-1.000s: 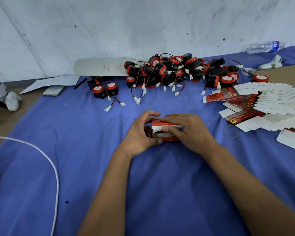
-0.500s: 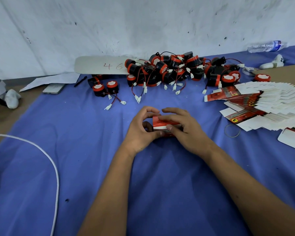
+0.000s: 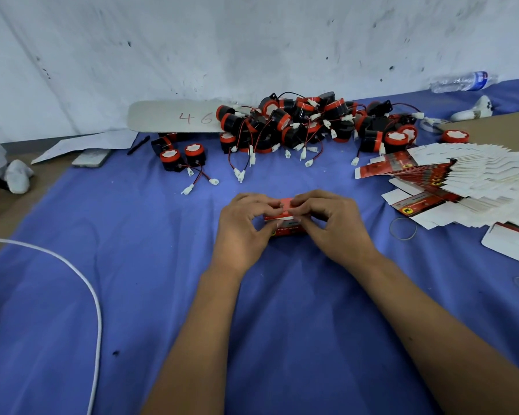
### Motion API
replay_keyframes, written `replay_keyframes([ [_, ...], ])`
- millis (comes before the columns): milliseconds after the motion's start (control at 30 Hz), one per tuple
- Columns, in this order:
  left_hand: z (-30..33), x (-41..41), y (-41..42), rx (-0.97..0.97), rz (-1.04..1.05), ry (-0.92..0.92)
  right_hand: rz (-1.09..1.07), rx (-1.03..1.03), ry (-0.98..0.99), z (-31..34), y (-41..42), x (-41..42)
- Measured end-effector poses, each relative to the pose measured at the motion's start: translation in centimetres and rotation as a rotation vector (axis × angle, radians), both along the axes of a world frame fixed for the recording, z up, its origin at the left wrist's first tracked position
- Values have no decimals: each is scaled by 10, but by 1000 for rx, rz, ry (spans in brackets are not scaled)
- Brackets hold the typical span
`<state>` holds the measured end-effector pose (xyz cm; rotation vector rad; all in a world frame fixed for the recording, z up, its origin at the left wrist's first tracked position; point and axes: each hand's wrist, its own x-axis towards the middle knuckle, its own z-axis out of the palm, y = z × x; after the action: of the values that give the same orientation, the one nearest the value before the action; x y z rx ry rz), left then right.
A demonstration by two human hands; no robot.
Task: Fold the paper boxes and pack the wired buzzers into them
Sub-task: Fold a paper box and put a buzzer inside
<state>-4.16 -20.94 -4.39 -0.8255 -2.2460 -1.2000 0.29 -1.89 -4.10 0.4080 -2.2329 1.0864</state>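
Head view: both forearms reach forward over the blue surface [image 3: 132,265]; left hand [image 3: 240,232] and right hand [image 3: 333,226] pinch the red paper box [image 3: 286,230] with curled fingers.

A blue cloth [image 3: 132,295] covers the work surface. Beyond the hands lies a heap of buzzers [image 3: 306,124], black and red with wired white plugs. Right of the hands, flat boxes [image 3: 462,181] fan out beside a rubber band [image 3: 403,229]. Between the hands sits a red box [image 3: 286,227]. A white cable [image 3: 84,283] curves at left; a phone [image 3: 91,158] lies far left.
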Motion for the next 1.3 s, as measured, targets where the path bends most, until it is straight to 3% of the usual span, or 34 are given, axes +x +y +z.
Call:
replay_keyframes([
  [300,0,3,7,-99,21,0,-28,-27,-4,-9,5,2],
  [567,0,9,15,-64,13,-160,-27,176,-57,-2,7,1],
  [667,6,7,16,-43,26,-261,-55,367,-112,17,6,-8],
  [833,22,2,16,-76,20,-280,81,482,-211,33,8,-7],
  [933,36,9,34,-98,-108,-280,7,595,-356,52,24,8],
  [1033,66,23,80,-9,-288,-311,-91,622,-368,100,66,44],
  [1133,107,47,167,109,-479,-239,-318,580,-326,155,139,105],
  [1300,160,149,357,173,-931,-223,-848,475,-500,219,269,262],
])
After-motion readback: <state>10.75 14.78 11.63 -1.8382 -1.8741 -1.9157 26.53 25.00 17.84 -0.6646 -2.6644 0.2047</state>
